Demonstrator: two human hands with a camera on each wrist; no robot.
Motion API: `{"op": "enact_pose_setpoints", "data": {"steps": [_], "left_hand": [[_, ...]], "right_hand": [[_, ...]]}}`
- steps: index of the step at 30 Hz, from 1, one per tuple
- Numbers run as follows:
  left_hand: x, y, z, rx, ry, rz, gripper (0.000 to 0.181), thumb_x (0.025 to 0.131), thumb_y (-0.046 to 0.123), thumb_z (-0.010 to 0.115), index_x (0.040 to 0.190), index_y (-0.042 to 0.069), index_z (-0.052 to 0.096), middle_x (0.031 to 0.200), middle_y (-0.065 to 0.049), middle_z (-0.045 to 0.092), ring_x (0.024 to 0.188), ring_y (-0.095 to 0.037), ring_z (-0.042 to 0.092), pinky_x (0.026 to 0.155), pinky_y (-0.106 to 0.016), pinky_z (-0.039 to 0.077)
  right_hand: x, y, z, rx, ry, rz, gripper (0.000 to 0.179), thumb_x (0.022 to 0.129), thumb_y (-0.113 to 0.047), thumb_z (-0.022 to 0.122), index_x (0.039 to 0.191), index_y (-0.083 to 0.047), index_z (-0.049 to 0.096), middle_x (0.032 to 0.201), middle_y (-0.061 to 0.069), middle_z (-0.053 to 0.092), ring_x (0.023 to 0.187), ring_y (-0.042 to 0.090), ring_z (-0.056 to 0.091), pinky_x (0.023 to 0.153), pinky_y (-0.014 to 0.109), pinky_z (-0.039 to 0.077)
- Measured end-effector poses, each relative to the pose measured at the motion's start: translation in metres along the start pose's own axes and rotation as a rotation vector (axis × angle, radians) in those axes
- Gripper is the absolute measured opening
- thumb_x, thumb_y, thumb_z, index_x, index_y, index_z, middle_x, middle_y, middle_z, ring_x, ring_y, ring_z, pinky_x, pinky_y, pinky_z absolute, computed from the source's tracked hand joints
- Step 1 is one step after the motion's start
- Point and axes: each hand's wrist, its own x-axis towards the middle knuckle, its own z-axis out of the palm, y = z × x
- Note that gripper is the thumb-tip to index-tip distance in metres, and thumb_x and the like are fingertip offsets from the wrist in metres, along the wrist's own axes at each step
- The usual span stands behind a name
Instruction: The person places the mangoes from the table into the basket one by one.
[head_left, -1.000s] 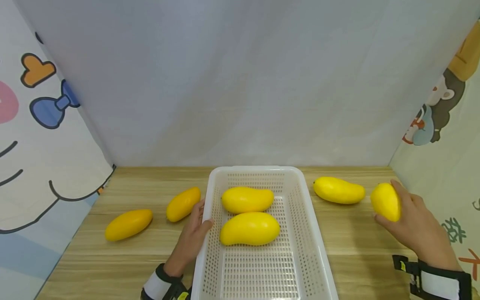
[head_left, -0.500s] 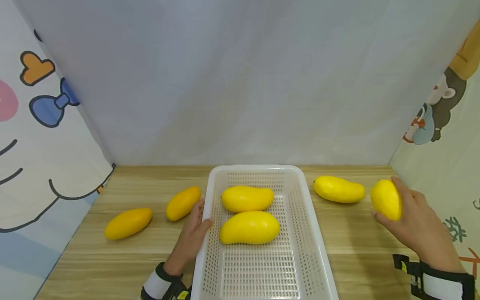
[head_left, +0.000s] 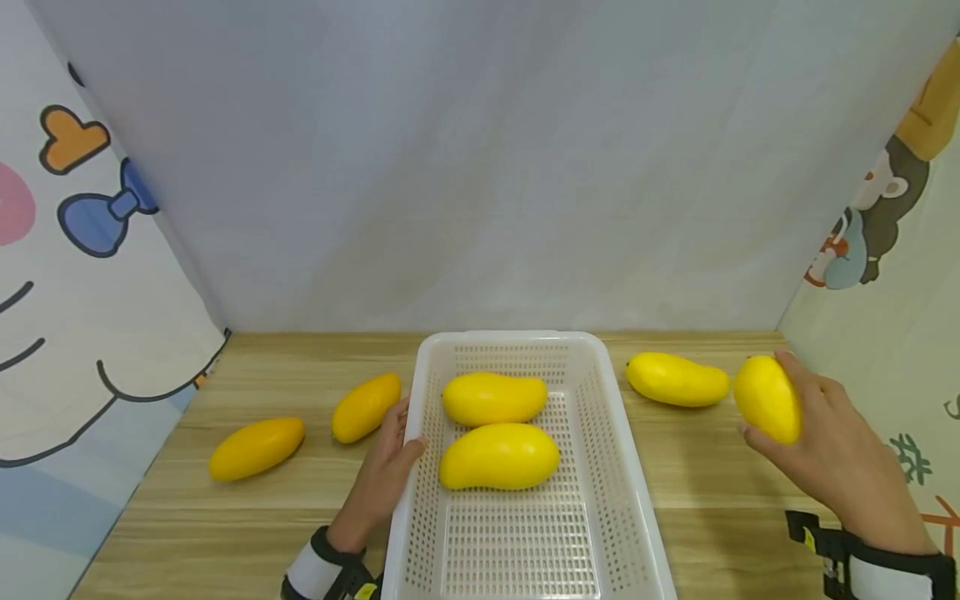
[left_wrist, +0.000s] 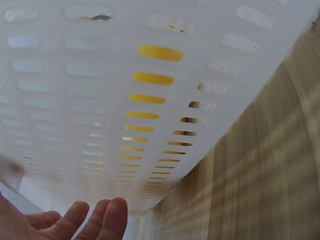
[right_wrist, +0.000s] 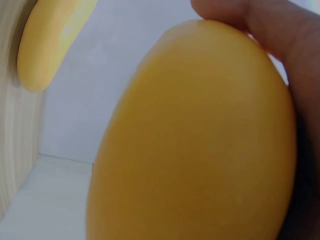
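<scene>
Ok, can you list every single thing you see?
Basket: one, white, middle of the table
Inside fruits: two, yellow, in the basket
Left fruits: two, orange-yellow, left of the basket
Right fruit: one, yellow, right of the basket
Held fruit: one, yellow, in the right hand
Table: one, brown, under the basket
Back wall: one, pale grey, behind the table
Side walls: two, pale with cartoons, left and right
Wrist straps: two, black and white, behind the hands
Left hand: one, at the basket's left edge
Right hand: one, far right
</scene>
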Motion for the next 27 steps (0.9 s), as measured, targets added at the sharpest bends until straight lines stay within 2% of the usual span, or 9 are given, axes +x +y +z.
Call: {"op": "enact_pose_setpoints", "data": {"steps": [11, 20, 27], "left_hand": [[0.000, 0.001, 0.000, -0.002, 0.001, -0.007, 0.057, 0.104, 0.005, 0.041, 0.157, 0.004, 0.019, 0.151, -0.024, 0.037, 0.128, -0.044, 0.048, 0.096, -0.051, 0.052], [0.001, 0.002, 0.001, 0.005, 0.008, -0.003, 0.057, 0.103, 0.004, 0.041, 0.156, 0.002, 0.019, 0.150, -0.026, 0.038, 0.128, -0.045, 0.048, 0.097, -0.051, 0.051], [-0.001, 0.003, 0.001, 0.003, 0.010, -0.012, 0.056, 0.104, 0.004, 0.041, 0.156, 0.004, 0.021, 0.149, -0.026, 0.039, 0.124, -0.047, 0.051, 0.091, -0.048, 0.055]], "right_hand": [[-0.005, -0.011, -0.005, 0.004, -0.001, -0.035, 0.110, 0.083, -0.046, 0.080, 0.163, -0.012, 0.013, 0.130, 0.042, 0.039, 0.078, 0.040, 0.054, 0.049, 0.041, 0.044], [-0.007, -0.021, -0.010, 0.034, 0.009, -0.089, 0.108, 0.083, -0.043, 0.081, 0.163, -0.013, 0.016, 0.134, 0.040, 0.040, 0.082, 0.042, 0.055, 0.051, 0.044, 0.046], [-0.011, -0.031, -0.008, 0.034, 0.000, -0.116, 0.108, 0.081, -0.039, 0.084, 0.163, -0.012, 0.018, 0.135, 0.036, 0.040, 0.081, 0.039, 0.055, 0.052, 0.044, 0.047]]}}
